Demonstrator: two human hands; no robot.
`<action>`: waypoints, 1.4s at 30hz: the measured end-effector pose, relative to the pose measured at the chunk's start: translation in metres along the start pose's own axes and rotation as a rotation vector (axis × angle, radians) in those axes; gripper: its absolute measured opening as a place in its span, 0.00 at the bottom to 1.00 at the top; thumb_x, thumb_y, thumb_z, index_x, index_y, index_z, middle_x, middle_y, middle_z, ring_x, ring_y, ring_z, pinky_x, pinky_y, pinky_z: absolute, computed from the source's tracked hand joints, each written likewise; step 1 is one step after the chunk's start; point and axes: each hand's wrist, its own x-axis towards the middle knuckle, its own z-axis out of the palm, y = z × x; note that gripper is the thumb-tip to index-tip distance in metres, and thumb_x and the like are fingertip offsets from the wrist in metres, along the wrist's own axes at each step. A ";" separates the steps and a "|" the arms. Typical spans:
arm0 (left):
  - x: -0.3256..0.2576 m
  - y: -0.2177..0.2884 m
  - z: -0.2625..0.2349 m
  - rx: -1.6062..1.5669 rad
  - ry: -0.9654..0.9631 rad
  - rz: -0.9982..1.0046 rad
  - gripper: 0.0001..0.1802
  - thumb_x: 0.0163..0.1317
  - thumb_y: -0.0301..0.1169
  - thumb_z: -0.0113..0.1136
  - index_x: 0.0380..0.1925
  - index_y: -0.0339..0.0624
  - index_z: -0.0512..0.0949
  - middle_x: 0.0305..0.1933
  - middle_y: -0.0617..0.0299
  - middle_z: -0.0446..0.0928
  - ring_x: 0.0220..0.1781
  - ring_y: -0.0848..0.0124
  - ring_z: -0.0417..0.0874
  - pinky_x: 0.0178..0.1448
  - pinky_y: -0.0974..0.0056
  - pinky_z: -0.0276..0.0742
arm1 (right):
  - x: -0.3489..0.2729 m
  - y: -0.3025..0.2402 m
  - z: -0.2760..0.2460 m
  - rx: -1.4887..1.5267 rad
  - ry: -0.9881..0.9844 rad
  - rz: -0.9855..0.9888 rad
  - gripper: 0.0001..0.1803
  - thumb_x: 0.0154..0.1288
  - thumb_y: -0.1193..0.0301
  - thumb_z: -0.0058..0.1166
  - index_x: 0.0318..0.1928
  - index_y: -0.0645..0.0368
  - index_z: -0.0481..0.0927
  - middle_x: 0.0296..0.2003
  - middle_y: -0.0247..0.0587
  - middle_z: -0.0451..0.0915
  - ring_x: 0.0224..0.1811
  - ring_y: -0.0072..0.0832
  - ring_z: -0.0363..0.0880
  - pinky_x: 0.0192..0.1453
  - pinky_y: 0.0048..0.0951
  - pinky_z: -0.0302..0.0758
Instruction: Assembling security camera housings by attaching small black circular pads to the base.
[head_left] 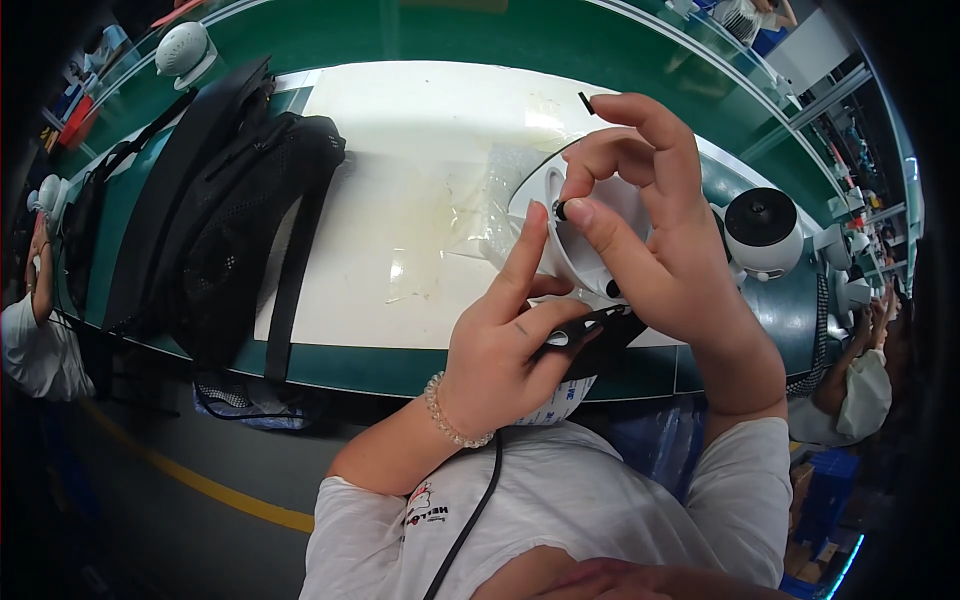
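My right hand (655, 215) pinches a small black piece (561, 211) between thumb and fingers, above a white curved plastic shell (553, 183). A short black strip (586, 103) is at its raised index fingertip. My left hand (510, 340) points its index finger up beside the small black piece. Its other fingers are curled round a black item with pale edges (582, 328), whose kind I cannot make out. Below that hand hangs a white backing sheet with blue print (567, 402). A black round spot (613, 288) shows at the shell's near rim. My hands hide much of the shell.
Clear plastic wrap (490, 215) lies by the shell on a white work sheet (375, 220). A black mesh bag (245, 210) fills the left side. A white round device with a black top (763, 225) stands at right, a white fan-like device (185, 52) at far left. Other people work at both sides.
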 end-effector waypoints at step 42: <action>0.001 -0.002 0.001 0.011 -0.072 0.011 0.13 0.41 0.19 0.64 0.31 0.37 0.79 0.65 0.36 0.48 0.42 0.59 0.80 0.35 0.68 0.76 | -0.019 0.022 -0.068 -1.072 0.092 -0.215 0.10 0.52 0.72 0.52 0.37 0.58 0.79 0.46 0.42 0.72 0.48 0.34 0.70 0.48 0.31 0.66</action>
